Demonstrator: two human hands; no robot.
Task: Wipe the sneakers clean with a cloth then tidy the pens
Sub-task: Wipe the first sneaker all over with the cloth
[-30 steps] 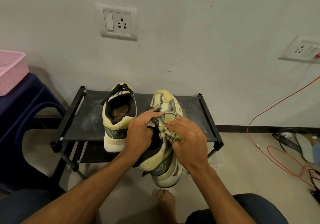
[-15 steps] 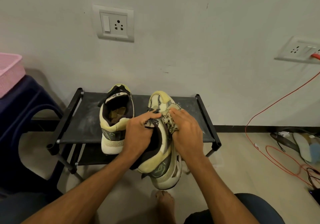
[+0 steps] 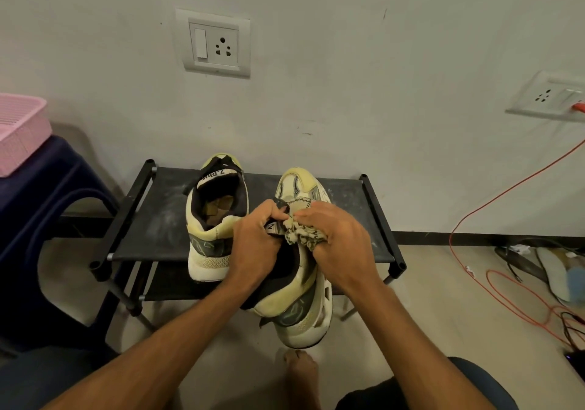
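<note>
Two cream and grey sneakers are in view. One sneaker [image 3: 215, 219] stands on the black shoe rack [image 3: 152, 219], toe toward the wall. The other sneaker [image 3: 300, 299] is lifted off the rack's front edge, toe up toward the wall. My left hand [image 3: 256, 245] grips its black tongue and collar. My right hand [image 3: 342, 245] holds a bunched pale cloth [image 3: 300, 232] against the upper, just beside the tongue. No pens are visible.
A dark blue plastic chair [image 3: 41, 219] with a pink basket [image 3: 19, 131] stands at the left. An orange cable [image 3: 506, 194] runs from a wall socket [image 3: 547, 96] down to the floor at right, near loose insoles [image 3: 554, 270]. My bare foot [image 3: 300, 375] is below the sneaker.
My right hand with the cloth slid up the sneaker toward the toe, then came back down beside the tongue. My left hand kept its grip on the shoe.
</note>
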